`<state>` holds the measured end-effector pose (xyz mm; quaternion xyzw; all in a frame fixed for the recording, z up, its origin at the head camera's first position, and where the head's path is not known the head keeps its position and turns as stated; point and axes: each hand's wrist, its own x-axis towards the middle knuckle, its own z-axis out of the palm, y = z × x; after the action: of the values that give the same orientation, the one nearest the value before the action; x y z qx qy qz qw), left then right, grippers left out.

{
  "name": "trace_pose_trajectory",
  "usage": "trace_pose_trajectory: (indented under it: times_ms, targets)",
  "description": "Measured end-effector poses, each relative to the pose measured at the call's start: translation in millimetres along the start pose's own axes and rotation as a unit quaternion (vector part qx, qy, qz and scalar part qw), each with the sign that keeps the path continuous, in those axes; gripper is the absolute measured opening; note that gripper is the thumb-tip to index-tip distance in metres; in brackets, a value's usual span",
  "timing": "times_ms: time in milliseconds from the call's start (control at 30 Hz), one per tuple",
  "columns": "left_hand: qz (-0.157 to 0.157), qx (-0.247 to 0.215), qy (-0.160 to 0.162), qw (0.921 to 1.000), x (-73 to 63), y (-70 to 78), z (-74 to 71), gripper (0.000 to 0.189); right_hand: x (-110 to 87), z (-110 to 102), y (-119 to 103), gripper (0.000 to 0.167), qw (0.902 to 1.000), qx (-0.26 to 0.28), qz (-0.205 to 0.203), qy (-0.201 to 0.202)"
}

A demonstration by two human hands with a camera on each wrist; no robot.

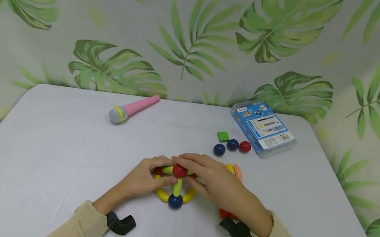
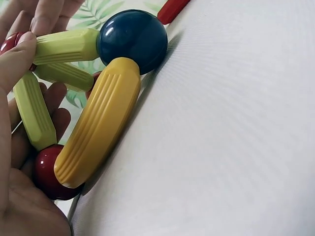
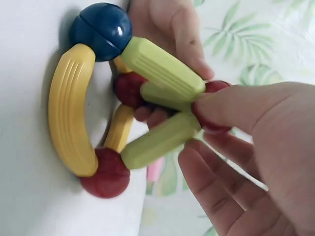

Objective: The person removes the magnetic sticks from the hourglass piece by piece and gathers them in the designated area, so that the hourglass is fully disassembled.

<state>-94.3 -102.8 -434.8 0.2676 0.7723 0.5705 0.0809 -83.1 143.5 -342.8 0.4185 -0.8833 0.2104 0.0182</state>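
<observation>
A toy frame of magnetic rods and balls stands on the table between both hands. Curved yellow rods (image 2: 101,125) form its base ring, joined by a blue ball (image 1: 175,201) and red balls (image 3: 105,173). Straight light-green rods (image 1: 177,188) slope up to one red ball (image 1: 180,171) at the top. My left hand (image 1: 145,176) holds the frame from the left, its thumb by the top joint and other fingers behind the rods. From the right, my right hand (image 1: 219,183) pinches the top ball, thumb against it; its fingertips are partly hidden.
Behind the right hand lie blue balls (image 1: 219,149), a red ball (image 1: 245,147) and a green block (image 1: 223,136). A blue package (image 1: 263,127) lies at the back right, a pink toy microphone (image 1: 136,108) back left. Orange and red pieces (image 1: 238,172) are partly under the right arm.
</observation>
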Motion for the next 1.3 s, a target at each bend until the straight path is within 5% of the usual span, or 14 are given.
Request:
trace_pose_trajectory:
  times_ms: [400, 767, 1300]
  targets:
    - [0.0, -0.008, -0.008, 0.9999, 0.2, -0.6, 0.7, 0.037, 5.2, 3.6, 0.4, 0.042, 0.9996, 0.021, 0.007, -0.016]
    - [0.005, -0.015, -0.007, 0.9999, 0.4, -1.1, 1.5, 0.034, 4.7, 10.8, 1.6, 0.04, 0.9976, 0.008, -0.033, 0.06]
    - [0.035, 0.021, -0.007, 0.9991, 2.3, -2.0, 1.8, 0.027, 5.8, 12.5, 1.5, 0.045, 0.9934, 0.074, -0.015, 0.086]
